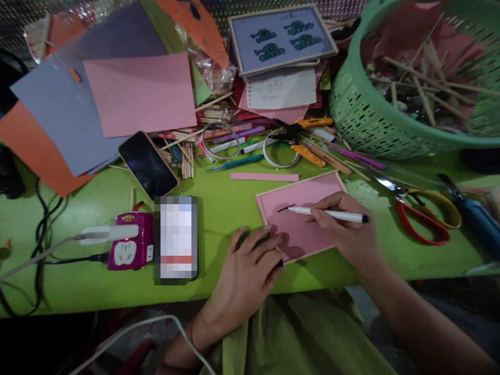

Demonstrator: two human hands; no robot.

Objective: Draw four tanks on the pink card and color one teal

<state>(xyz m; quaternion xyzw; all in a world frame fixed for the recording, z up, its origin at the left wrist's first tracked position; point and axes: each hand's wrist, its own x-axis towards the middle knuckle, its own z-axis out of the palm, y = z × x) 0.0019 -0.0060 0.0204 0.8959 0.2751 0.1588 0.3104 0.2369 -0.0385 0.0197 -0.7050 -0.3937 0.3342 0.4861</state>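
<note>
A pink card (302,226) with thin wooden strips along its edges lies tilted on the green table. My right hand (344,229) grips a white marker (336,213), its tip at a short black line (286,208) near the card's upper left. My left hand (250,265) rests over the card's lower left corner with several fingers spread. Between its thumb and index finger a small black piece (280,263), which looks like a marker cap, partly shows. Above the card lies a narrow pink paper strip (264,177).
Left of my hands are a phone with a blurred screen (177,239), a dark phone (148,165) and a magenta power adapter (130,242). Scissors (424,216) lie at the right, below a green basket (351,104) of sticks. Pliers (304,138), pens and coloured paper (142,94) fill the back.
</note>
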